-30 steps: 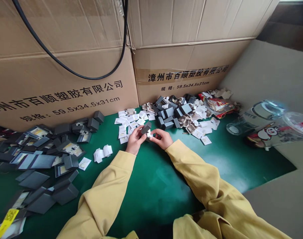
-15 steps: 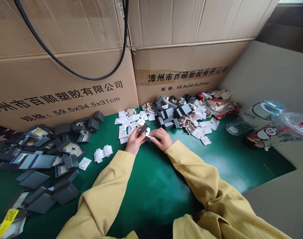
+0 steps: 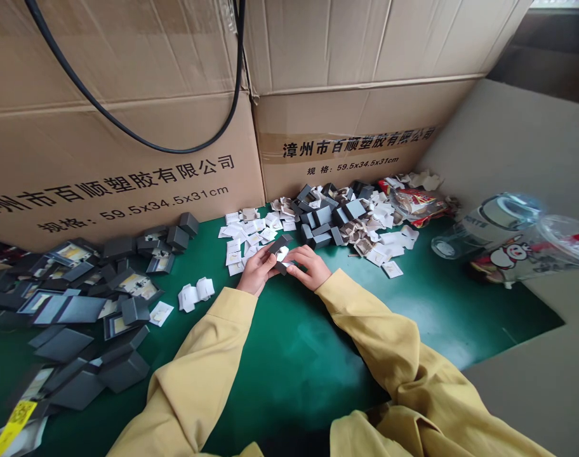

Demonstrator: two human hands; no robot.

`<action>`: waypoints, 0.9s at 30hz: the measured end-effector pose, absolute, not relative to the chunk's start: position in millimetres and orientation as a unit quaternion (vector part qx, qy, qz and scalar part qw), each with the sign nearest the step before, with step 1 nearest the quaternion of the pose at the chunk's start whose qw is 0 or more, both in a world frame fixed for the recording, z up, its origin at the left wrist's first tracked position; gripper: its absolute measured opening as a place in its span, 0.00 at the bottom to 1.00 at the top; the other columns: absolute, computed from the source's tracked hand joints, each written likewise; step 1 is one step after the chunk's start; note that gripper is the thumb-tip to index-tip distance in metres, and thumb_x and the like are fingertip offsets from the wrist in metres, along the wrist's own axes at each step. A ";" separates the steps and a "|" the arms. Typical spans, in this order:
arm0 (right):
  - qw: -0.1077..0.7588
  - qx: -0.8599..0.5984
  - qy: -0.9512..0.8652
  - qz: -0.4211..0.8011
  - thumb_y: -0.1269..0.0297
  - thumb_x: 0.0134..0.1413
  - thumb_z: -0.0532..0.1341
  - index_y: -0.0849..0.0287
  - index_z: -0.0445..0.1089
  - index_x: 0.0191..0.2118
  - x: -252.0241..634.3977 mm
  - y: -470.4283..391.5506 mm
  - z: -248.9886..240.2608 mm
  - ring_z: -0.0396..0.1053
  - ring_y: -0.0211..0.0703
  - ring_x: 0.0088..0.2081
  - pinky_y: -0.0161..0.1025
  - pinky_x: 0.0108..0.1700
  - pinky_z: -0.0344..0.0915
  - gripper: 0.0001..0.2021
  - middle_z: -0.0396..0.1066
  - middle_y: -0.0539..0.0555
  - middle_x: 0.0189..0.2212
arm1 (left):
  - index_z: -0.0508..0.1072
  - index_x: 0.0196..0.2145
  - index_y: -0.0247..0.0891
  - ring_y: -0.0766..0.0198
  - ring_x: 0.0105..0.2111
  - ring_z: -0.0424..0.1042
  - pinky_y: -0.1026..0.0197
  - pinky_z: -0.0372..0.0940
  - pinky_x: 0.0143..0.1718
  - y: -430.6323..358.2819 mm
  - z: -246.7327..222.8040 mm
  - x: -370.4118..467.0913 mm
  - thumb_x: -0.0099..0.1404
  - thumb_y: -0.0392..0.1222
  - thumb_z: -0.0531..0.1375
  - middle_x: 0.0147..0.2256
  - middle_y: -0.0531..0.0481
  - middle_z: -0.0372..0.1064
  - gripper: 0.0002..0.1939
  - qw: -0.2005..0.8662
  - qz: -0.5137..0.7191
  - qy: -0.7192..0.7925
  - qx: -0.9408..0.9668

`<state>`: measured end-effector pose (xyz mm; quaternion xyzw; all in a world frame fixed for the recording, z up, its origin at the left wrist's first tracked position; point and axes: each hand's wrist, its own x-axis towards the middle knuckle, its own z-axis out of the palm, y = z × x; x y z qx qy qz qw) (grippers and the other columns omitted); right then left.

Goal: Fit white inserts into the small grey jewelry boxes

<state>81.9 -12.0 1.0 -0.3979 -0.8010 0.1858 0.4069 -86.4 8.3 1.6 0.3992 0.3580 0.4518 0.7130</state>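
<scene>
Between my two hands is a small dark grey box [image 3: 280,244] with its lid raised and a white insert [image 3: 282,254] showing inside. My left hand [image 3: 258,270] is closed around the box's left side, the thumb on its near edge. My right hand [image 3: 310,266] pinches the box's right front side, fingertips by the white insert; the exact contact is partly hidden. Just behind my left hand lie flat white cards [image 3: 233,246] in loose rows. Behind my right hand is a heap of small grey boxes [image 3: 322,216].
Open grey boxes [image 3: 80,343] crowd the left of the green table [image 3: 289,355]. Folded white inserts [image 3: 195,293] lie nearer my left arm. Torn paper pieces [image 3: 366,231], a red snack bag [image 3: 416,206] and plastic cups [image 3: 489,222] are at right. Cardboard cartons [image 3: 185,178] wall the back; a black cable [image 3: 175,151] hangs there.
The white insert shows more clearly inside the box, and the box has tilted slightly. My hands have barely shifted; everything else lies as before.
</scene>
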 end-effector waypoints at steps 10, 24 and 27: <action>0.424 -0.389 -0.799 0.177 0.59 0.55 0.53 0.57 0.68 0.38 81.1 -15.1 2.7 0.62 0.44 0.38 0.43 0.42 0.63 0.10 0.71 0.55 0.35 | 0.68 0.46 0.39 0.61 0.37 0.68 0.59 0.67 0.35 7.2 2.2 -85.4 0.50 0.45 0.65 0.39 0.46 0.68 0.25 0.716 0.456 0.364 0.383; 0.433 -0.402 -0.788 0.172 0.62 0.53 0.53 0.57 0.62 0.31 75.6 -14.1 0.8 0.59 0.41 0.32 0.41 0.36 0.61 0.06 0.67 0.54 0.30 | 0.67 0.44 0.38 0.64 0.34 0.68 0.60 0.66 0.34 3.4 6.5 -83.1 0.48 0.43 0.65 0.35 0.49 0.67 0.24 0.714 0.468 0.364 0.373; 0.457 -0.409 -0.769 0.181 0.62 0.53 0.54 0.57 0.63 0.33 73.4 -17.1 0.2 0.61 0.42 0.34 0.42 0.38 0.62 0.05 0.69 0.54 0.33 | 0.67 0.43 0.38 0.65 0.33 0.67 0.61 0.66 0.33 3.7 8.9 -83.6 0.49 0.43 0.65 0.34 0.50 0.67 0.23 0.712 0.475 0.360 0.372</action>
